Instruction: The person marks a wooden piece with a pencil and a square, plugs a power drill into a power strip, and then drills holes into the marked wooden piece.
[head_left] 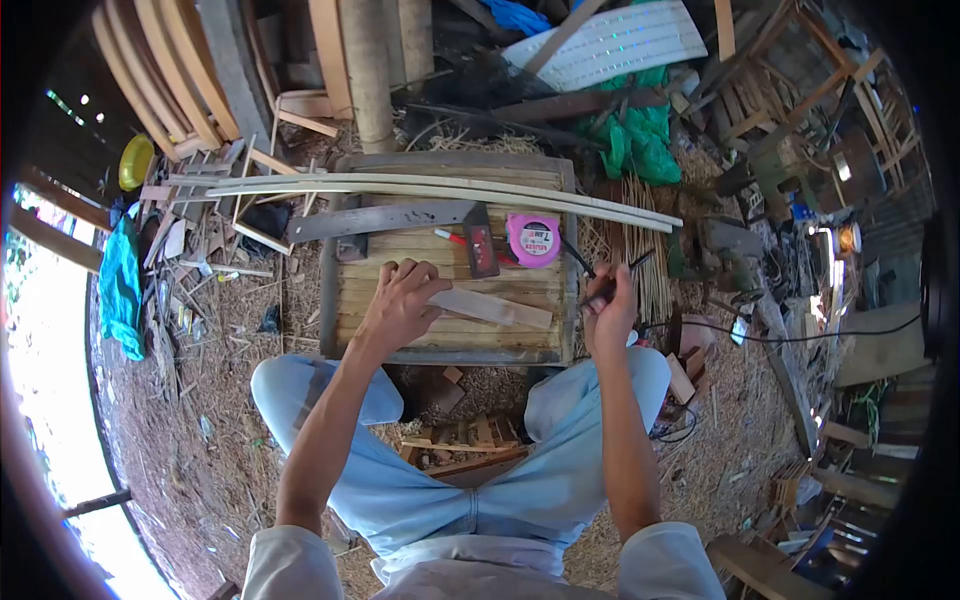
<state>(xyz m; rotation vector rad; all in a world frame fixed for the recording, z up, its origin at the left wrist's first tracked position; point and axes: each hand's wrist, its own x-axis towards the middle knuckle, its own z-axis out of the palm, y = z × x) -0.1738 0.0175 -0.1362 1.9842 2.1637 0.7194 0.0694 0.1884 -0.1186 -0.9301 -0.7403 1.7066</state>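
My left hand is closed over the left end of a flat, pale wooden strip, which lies across the slatted bench top. My right hand, raised at the bench's right edge, has its fingers curled round a slim dark tool whose thin ends stick out past the fingers. I cannot tell its kind. Beyond the strip rests a try square with a dark stock. Beside the stock sits a pink tape measure. A red and white marker lies partly beneath the square.
Long pale wooden strips span the far part of the bench and overhang its sides. Wood offcuts and shavings cover the ground. Green plastic lies at the back right, and a black cable runs along the right.
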